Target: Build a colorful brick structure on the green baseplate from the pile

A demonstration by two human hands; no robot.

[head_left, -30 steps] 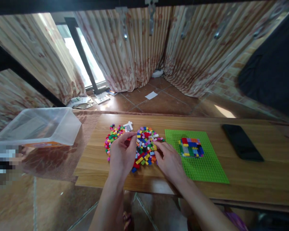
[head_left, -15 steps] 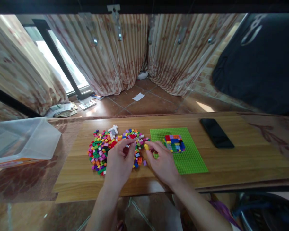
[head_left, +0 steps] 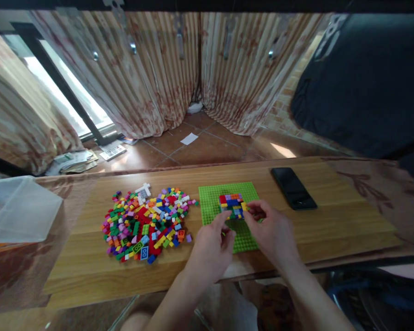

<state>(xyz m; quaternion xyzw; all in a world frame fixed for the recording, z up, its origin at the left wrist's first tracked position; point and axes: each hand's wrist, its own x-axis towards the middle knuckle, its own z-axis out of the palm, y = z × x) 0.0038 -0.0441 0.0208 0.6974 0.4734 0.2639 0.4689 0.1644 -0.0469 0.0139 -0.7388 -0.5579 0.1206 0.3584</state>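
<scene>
On the green baseplate stands a small block structure of multicoloured toy bricks, with red, orange, blue and yellow parts. At its right side, my right hand pinches a yellow brick between thumb and fingers. Whether that brick is pressed on or only held against the structure, I cannot tell. My left hand has its index finger stretched to the structure's near left corner. Its thumb is apart from that finger, and no brick shows in it.
A large pile of loose bricks lies left of the baseplate on the wooden table. A black phone rests to the right. At the far left stands a translucent plastic bin.
Both hands have moved from beside the brick pile to the structure on the baseplate. The yellow brick went with my right hand to the structure's right side. The view has shifted right.
</scene>
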